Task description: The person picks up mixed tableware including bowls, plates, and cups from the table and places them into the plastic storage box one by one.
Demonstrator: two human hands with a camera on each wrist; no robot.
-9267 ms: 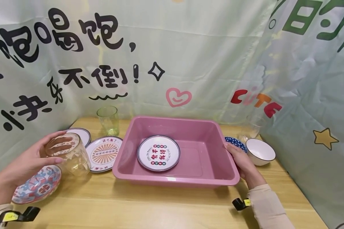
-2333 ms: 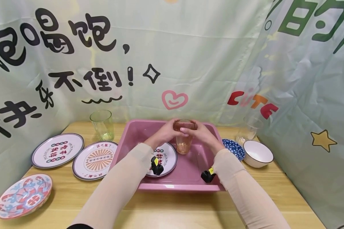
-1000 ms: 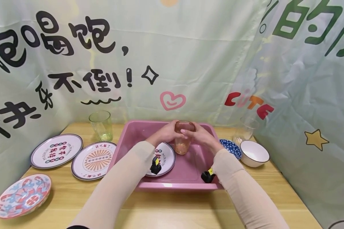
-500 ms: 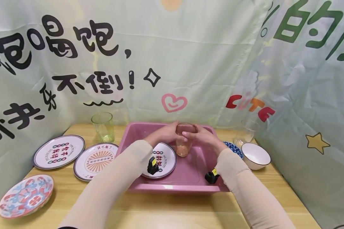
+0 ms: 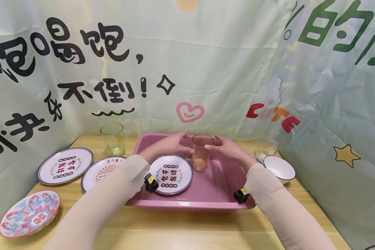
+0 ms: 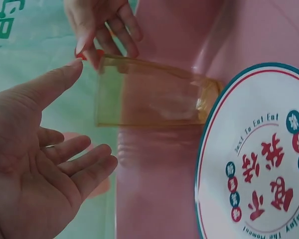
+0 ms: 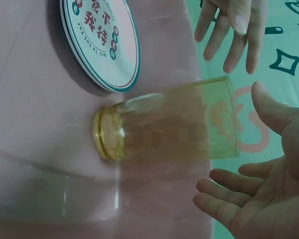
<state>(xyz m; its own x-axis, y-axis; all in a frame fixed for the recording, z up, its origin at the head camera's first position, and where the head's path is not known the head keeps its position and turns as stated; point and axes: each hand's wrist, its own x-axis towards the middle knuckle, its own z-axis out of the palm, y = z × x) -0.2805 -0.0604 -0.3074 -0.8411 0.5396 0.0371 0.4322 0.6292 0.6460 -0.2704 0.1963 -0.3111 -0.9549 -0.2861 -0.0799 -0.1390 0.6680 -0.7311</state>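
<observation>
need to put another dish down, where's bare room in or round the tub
Bare: in the pink tub, right of the amber glass; the table in front, between the sleeves. Crowded: left of the tub (plates, patterned bowl, green glass) and right (white bowl, clear glass).

The person's left hand (image 5: 172,144) and right hand (image 5: 229,148) face each other, a gap between their fingertips (image 6: 109,164), fingers relaxed, the sleeved arms (image 5: 97,205) stretching back behind the fingers.

- The tub (image 5: 187,205), at the centre of the frame, is plain pink.
- The drinking glass (image 5: 201,158), also central, is transparent amber.
- The plate (image 5: 171,174), just left of centre, is white with red characters.
- The dish (image 5: 29,213), lower left, has red-and-blue ornament.
</observation>
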